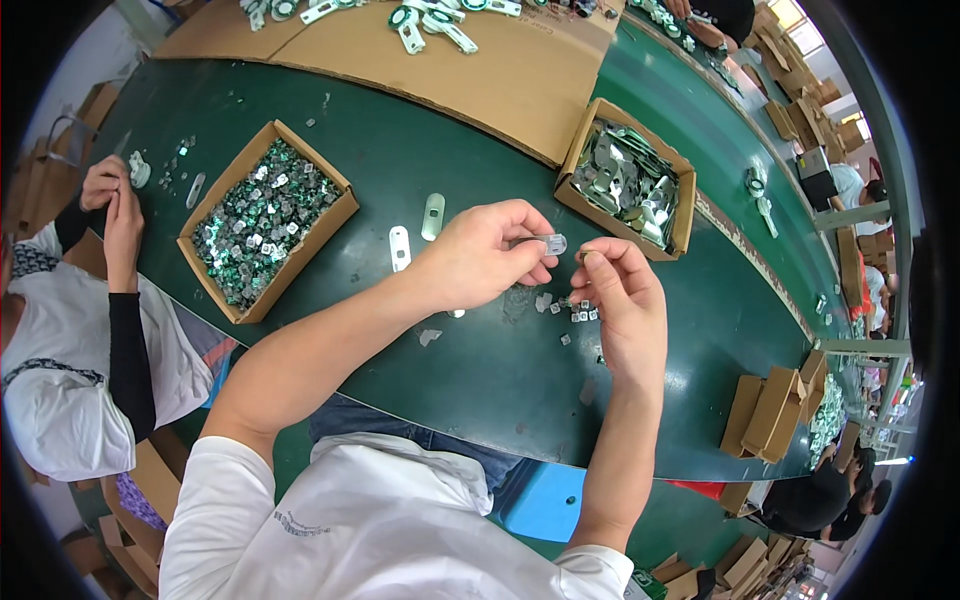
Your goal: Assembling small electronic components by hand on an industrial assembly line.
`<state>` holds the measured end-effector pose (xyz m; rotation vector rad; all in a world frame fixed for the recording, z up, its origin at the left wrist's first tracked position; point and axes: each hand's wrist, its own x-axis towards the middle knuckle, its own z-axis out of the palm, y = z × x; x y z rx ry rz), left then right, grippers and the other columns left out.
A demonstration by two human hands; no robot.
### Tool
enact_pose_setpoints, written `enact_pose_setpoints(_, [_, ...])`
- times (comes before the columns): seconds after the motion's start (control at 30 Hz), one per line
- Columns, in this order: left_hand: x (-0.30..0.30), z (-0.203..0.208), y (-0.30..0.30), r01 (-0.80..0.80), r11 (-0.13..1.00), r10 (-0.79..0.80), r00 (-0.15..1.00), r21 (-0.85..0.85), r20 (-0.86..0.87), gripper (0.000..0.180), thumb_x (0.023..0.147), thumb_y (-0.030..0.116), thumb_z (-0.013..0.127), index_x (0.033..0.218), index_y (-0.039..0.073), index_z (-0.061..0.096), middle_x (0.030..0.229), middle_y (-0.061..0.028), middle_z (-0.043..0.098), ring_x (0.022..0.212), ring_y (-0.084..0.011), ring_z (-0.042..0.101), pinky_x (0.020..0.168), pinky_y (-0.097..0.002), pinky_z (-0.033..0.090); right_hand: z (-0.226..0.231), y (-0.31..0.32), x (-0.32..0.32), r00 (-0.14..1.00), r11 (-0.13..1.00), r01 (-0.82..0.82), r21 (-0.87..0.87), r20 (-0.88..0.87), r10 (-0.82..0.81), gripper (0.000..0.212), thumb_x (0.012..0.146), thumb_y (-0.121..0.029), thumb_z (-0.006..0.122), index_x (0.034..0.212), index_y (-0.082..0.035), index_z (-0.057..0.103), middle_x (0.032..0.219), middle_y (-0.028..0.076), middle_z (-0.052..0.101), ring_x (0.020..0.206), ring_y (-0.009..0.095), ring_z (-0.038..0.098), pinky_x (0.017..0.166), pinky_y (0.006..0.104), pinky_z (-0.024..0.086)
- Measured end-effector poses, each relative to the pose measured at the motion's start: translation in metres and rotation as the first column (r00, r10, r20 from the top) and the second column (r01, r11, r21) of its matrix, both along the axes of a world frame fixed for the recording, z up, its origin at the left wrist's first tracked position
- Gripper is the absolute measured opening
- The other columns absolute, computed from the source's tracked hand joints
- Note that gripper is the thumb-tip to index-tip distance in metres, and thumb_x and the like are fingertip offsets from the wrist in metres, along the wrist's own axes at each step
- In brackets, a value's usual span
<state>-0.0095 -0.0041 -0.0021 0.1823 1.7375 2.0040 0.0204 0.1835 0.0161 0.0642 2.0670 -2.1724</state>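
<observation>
Your left hand [480, 255] has a snug pinch grip on that clear plastic piece [556, 243], just right of center; right hand's [628, 290] fingertips look nearly together, can't tell on what. I'd brace the left, work gently. Upper-left carton [305, 255]: tiny clear-green bits. Upper-right box [685, 210]: shiny flat plates [625, 175].

Bright light fell on the table [470, 385], leaving faint glare; windows [805, 38] at upper right glowed white, edges bowed strongly, and distant people [810, 495] seemed slightly blurred.
</observation>
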Motion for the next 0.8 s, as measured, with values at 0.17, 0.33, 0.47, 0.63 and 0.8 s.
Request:
enact_pose_setpoints(0.17, [0.001, 0.0, 0.005, 0.006, 0.999, -0.007, 1.0, 0.041, 0.021, 0.017, 0.096, 0.006, 0.051, 0.109, -0.003, 0.054, 0.099, -0.0136, 0.065, 0.088, -0.0166, 0.065, 0.079, -0.0286, 0.055, 0.001, -0.009, 0.003, 0.994, 0.996, 0.083, 0.016, -0.072, -0.082, 0.014, 0.094, -0.008, 0.056, 0.103, 0.004, 0.055, 0.097, 0.011, 0.065, 0.081, 0.013, 0.062, 0.069, 0.0255, 0.053])
enact_pose_setpoints(0.33, [0.001, 0.0, 0.002, -0.013, 0.998, 0.011, 1.0, 0.054, 0.026, 0.017, 0.096, 0.006, 0.051, 0.109, -0.004, 0.053, 0.099, -0.0134, 0.065, 0.088, -0.0165, 0.065, 0.08, -0.0287, 0.055, 0.003, -0.013, 0.001, 0.99, 0.992, 0.114, -0.061, -0.082, -0.118, 0.012, 0.095, -0.005, 0.054, 0.103, 0.004, 0.056, 0.094, 0.011, 0.065, 0.076, 0.012, 0.063, 0.066, 0.0244, 0.053])
enact_pose_setpoints(0.47, [-0.001, 0.002, 0.002, -0.017, 0.999, 0.016, 0.999, 0.046, 0.027, 0.017, 0.096, 0.007, 0.051, 0.109, -0.003, 0.054, 0.098, -0.013, 0.065, 0.088, -0.0163, 0.065, 0.079, -0.0285, 0.056, 0.001, -0.008, 0.001, 0.993, 0.995, 0.104, 0.007, -0.052, -0.103, 0.015, 0.095, -0.005, 0.054, 0.106, 0.004, 0.059, 0.094, 0.01, 0.065, 0.076, 0.011, 0.062, 0.067, 0.024, 0.053])
enact_pose_setpoints(0.63, [-0.001, -0.001, 0.003, -0.014, 1.0, 0.014, 1.0, 0.026, 0.007, 0.017, 0.096, 0.007, 0.052, 0.109, -0.003, 0.055, 0.098, -0.0137, 0.065, 0.088, -0.0162, 0.065, 0.079, -0.0282, 0.056, 0.007, -0.008, 0.004, 0.996, 0.996, 0.084, -0.004, -0.042, -0.085, 0.02, 0.095, -0.006, 0.055, 0.111, 0.005, 0.059, 0.094, 0.009, 0.065, 0.078, 0.012, 0.062, 0.07, 0.0246, 0.053])
enact_pose_setpoints(0.8, [0.0, -0.001, 0.001, -0.009, 1.0, 0.009, 1.0, 0.011, 0.006, 0.017, 0.096, 0.008, 0.052, 0.109, -0.003, 0.055, 0.098, -0.0135, 0.065, 0.087, -0.0162, 0.065, 0.079, -0.0282, 0.055, 0.006, -0.006, 0.002, 0.998, 0.998, 0.064, 0.018, -0.007, -0.064, 0.019, 0.094, -0.006, 0.057, 0.109, 0.005, 0.06, 0.094, 0.009, 0.065, 0.077, 0.011, 0.062, 0.07, 0.0246, 0.053])
